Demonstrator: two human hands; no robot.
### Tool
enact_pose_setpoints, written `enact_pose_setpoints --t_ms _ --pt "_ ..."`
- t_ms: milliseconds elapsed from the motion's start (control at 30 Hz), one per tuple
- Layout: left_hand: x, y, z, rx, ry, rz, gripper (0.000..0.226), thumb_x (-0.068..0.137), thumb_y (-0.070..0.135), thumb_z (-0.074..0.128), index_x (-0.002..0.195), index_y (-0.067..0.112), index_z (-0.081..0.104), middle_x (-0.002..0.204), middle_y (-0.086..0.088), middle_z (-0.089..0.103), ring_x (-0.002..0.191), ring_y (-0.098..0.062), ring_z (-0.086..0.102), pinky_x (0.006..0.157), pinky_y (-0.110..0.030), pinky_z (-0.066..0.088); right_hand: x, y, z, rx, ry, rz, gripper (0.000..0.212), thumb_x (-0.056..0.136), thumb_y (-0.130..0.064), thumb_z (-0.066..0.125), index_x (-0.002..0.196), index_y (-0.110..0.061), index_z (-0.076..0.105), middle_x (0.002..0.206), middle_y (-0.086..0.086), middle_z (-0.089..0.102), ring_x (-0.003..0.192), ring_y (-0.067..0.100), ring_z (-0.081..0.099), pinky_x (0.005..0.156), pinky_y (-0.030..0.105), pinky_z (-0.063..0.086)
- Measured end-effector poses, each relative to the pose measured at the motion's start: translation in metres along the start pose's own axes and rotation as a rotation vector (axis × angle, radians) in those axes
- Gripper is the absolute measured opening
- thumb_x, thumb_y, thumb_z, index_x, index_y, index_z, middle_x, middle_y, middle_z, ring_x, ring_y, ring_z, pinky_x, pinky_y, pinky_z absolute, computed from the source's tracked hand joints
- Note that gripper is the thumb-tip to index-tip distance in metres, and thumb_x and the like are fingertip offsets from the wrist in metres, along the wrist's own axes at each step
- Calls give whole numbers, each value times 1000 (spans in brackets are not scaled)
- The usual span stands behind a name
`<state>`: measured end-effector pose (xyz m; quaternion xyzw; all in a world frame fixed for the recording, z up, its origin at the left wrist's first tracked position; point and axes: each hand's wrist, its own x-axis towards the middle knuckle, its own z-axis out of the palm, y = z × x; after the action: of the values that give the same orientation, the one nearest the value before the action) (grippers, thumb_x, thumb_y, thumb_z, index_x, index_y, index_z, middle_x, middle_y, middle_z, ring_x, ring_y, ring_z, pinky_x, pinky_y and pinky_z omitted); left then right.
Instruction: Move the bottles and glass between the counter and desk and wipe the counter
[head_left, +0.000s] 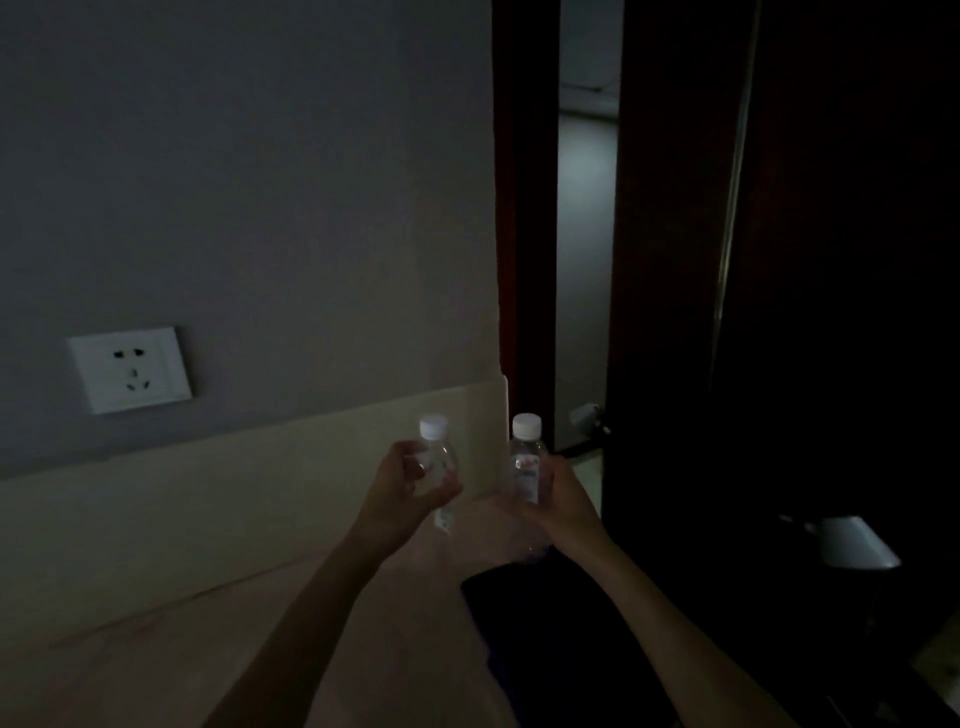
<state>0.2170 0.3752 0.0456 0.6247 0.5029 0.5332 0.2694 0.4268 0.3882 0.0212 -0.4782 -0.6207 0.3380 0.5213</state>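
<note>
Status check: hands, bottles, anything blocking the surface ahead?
Left hand gripping one clear bottle, right hand gripping the other. Both upright, capped, held above the pale surface. Dark flat item beneath the right bottle.

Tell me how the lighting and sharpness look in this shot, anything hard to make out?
Head view: very dim and underexposed; the right side falls to near black. Brightest spots are the doorway gap and wall socket. The two bottles' white caps stand out, clear bodies soft and hard to trace. Slight wide-angle bending at edges.
</note>
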Motion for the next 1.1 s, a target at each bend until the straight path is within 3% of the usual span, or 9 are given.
enact_pose_setpoints --t_ms 67,167,300,400,467,533,767,933,1100 --pt "15 -15 13 54 -7 2 52 71 0 81 113 0 50 93 4 58 81 3 58 70 -8 47 29 13 4 6 -28 -6 41 67 -17 88 89 -32 57 87 -18 66 81 -6 65 70 7 50" --pt "33 -23 25 96 69 -21 48 71 -2 80 105 2 46 89 6 55 75 13 59 68 -9 46 65 30 11 10 -64 -25 45 66 -19 89 98 -30 59 102 -10 68 96 11 67 83 21 55" --pt "58 -34 32 160 147 -41 49 70 3 82 100 14 46 96 3 56 86 2 61 71 -13 46 93 42 20 65 -167 -9 43 74 -6 81 95 -33 55 102 -11 66 90 -2 65 66 7 49" --pt "63 -44 37 238 180 -57 52 57 32 81 94 25 45 94 9 51 88 -1 57 71 -15 43 99 50 24 110 -177 -5 30 75 -12 81 79 -36 63 85 -15 67 79 -5 65 70 18 53" --pt "61 -50 42 316 198 -45 56 56 39 76 100 20 46 95 12 45 93 -16 52 72 -21 40 101 58 24 92 -182 13 26 75 -22 82 79 -41 65 84 -14 68 83 1 66 78 28 54" --pt "58 -53 47 342 236 -39 57 63 21 84 105 16 45 96 7 45 96 -23 50 73 -24 39 102 64 23 72 -194 16 35 68 -29 85 90 -40 60 94 -12 69 91 6 67 80 28 55" --pt "58 -48 57 448 317 -11 56 67 7 84 110 -1 51 105 -6 45 106 -30 48 87 -35 44 91 59 21 61 -158 81 48 60 -49 83 95 -34 54 93 -13 64 85 4 65 65 22 50" --pt "56 -58 63 503 309 -88 60 69 14 84 114 -7 51 115 -17 47 113 -34 45 88 -31 43 91 71 19 26 -111 76 69 45 -57 84 102 -35 52 106 -3 66 93 11 67 79 36 59" --pt "44 -59 57 550 282 -194 77 73 27 83 127 -11 44 130 -21 41 123 -34 40 101 -33 39 73 70 12 11 66 81 60 65 -61 75 104 -21 56 105 5 60 95 17 62 82 39 55"
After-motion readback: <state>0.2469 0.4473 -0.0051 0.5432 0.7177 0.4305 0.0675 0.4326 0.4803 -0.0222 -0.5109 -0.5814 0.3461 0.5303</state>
